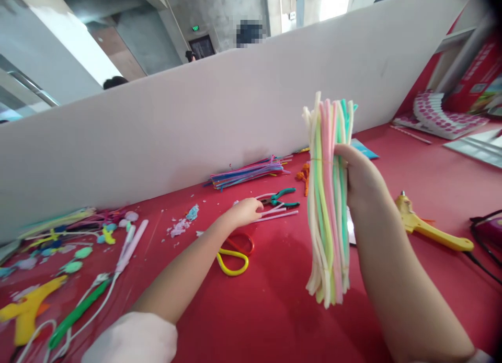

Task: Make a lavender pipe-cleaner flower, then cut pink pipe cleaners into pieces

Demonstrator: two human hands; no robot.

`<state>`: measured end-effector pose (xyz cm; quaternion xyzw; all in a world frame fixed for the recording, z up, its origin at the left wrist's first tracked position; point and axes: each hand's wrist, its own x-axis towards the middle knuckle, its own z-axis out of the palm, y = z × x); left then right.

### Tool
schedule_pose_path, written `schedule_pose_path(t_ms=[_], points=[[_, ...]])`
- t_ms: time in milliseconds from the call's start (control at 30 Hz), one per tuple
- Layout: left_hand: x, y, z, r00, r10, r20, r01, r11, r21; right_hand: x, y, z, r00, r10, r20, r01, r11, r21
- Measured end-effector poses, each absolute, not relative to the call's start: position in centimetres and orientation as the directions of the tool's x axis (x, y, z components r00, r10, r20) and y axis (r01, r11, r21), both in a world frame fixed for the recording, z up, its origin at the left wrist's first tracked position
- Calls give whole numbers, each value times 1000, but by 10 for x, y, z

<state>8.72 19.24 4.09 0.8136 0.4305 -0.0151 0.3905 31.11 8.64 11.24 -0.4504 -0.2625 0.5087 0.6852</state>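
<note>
My right hand [363, 172] has the bundle of fuzzy stems [327, 211], cream, yellow-green, pink and teal, held nearly upright above the worktop [274, 316]. That grip is pressed around the bundle's upper half from its right side, the thumb across the front; the other fingers are hidden from me.

My left hand [248, 212] reaches over the worktop to a few loose pale pink stems [278, 214]. Its fingertips are at their ends, but I cannot tell whether that grip pinches one or only touches it. Just beyond them I see the teal-handled pliers [284, 198], lying near the hand.

Under and beside my left forearm sit a yellow loop [233, 270] and a red loop [248, 241]. Farther back, a purple-and-blue bundle [251, 173] lies close to the white partition [188, 138], and an orange piece [303, 176] shows just behind the held bundle. Fluffy scraps [182, 226] are scattered left of my left hand.

Out at the edges I make out a yellow glue gun [437, 232] right of my right forearm, and on the far left another yellow tool [31, 308] beside a green-handled one [78, 313].
</note>
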Motion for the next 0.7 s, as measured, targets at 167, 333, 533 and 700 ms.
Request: schedule_pose_path(t_ms=[167,333,533,700], points=[[93,136,73,658,742,-125,527,-336,781,279,92,104,273,961,-51,-437,77,-896],[92,84,82,554,833,-16,20,6,1000,245,91,96,35,995,97,-269,103,-957],[75,78,78,387,922,-25,53,5,999,234,72,114,468,740,484,211,438,-874],[63,74,85,397,912,100,186,-187,965,215,51,125,224,799,557,302,487,-820]])
